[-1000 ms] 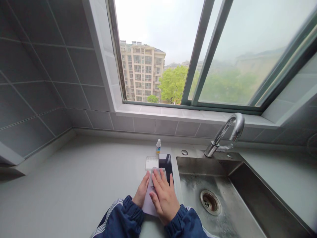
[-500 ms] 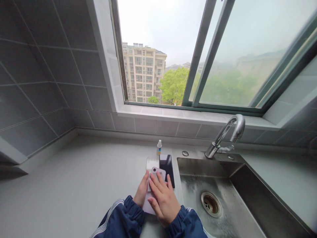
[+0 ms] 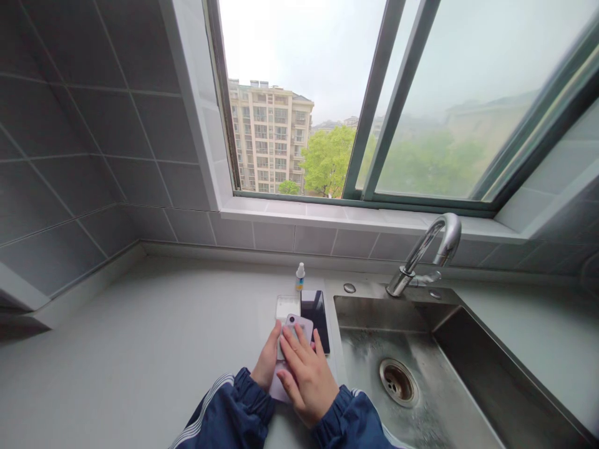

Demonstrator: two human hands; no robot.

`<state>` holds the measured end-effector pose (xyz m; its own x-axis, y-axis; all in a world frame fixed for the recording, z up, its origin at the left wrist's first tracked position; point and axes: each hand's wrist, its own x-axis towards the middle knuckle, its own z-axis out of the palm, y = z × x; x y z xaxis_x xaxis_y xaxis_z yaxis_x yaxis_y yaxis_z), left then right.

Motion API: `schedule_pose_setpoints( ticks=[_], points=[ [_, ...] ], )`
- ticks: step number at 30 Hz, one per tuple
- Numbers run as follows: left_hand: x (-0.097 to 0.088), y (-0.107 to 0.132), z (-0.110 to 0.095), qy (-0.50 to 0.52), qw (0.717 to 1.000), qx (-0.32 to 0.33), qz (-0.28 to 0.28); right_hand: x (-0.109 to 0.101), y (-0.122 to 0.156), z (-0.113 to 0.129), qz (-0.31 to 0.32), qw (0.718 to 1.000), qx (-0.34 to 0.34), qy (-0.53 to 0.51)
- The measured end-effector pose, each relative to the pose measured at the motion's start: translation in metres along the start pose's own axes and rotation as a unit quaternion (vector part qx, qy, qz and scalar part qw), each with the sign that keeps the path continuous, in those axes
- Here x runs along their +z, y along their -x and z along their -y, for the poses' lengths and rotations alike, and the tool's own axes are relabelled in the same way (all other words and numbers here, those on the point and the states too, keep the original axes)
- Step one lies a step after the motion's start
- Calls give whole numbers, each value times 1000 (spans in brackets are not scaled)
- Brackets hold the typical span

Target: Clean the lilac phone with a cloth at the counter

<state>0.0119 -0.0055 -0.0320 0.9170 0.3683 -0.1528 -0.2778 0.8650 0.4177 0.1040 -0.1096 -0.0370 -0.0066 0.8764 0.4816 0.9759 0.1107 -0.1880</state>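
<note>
A lilac phone case [image 3: 297, 325] with a camera opening at its top is held over a flat lilac sheet [image 3: 279, 391]. My left hand [image 3: 267, 360] grips the case's left edge. My right hand [image 3: 306, 380] lies across the case with its fingers spread, hiding most of it. Just beyond the case, a black smartphone [image 3: 316, 318] lies face up, its lower right corner close to my right fingers. A small white tray [image 3: 287, 307] sits to the left of the smartphone. Behind them stands a small dropper bottle [image 3: 300, 276] with a white cap.
The items stand on a pale grey countertop [image 3: 140, 355]. To the right lies a stainless steel sink [image 3: 379, 315] with a drain [image 3: 398, 382], and a curved chrome faucet [image 3: 423, 259] rises behind it. Grey wall tiles and a window [image 3: 299, 100] are beyond.
My right hand has slid back toward me and left across the case, uncovering its camera opening. The smartphone, tray and bottle have not moved.
</note>
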Motion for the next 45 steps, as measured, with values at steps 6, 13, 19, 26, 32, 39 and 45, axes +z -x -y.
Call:
schedule_pose_setpoints(
  ticks=[6, 13, 19, 26, 32, 39, 45],
  points=[
    [2, 0, 1, -24, 999, 33, 6, 2, -1, -7, -36, 997, 71, 15],
    [-2, -1, 1, -23, 999, 17, -16, 2, 0, -2, -19, 999, 42, 14],
    [-5, -3, 3, -25, 998, 24, -45, 1, -1, -2, 4, 1000, 19, 11],
    [-13, -3, 7, -31, 999, 23, -11, 1, 0, 4, -7, 998, 63, 23],
    [-13, -2, 7, -38, 999, 32, 3, 1, 1, 6, -8, 998, 54, 19],
    [-7, 0, 4, -3, 1000, -5, -12, 0, 0, 5, -3, 1000, 27, -1],
    [-9, -2, 8, 1, 999, 10, -43, 3, 2, 16, -25, 997, 72, -1]
  ],
)
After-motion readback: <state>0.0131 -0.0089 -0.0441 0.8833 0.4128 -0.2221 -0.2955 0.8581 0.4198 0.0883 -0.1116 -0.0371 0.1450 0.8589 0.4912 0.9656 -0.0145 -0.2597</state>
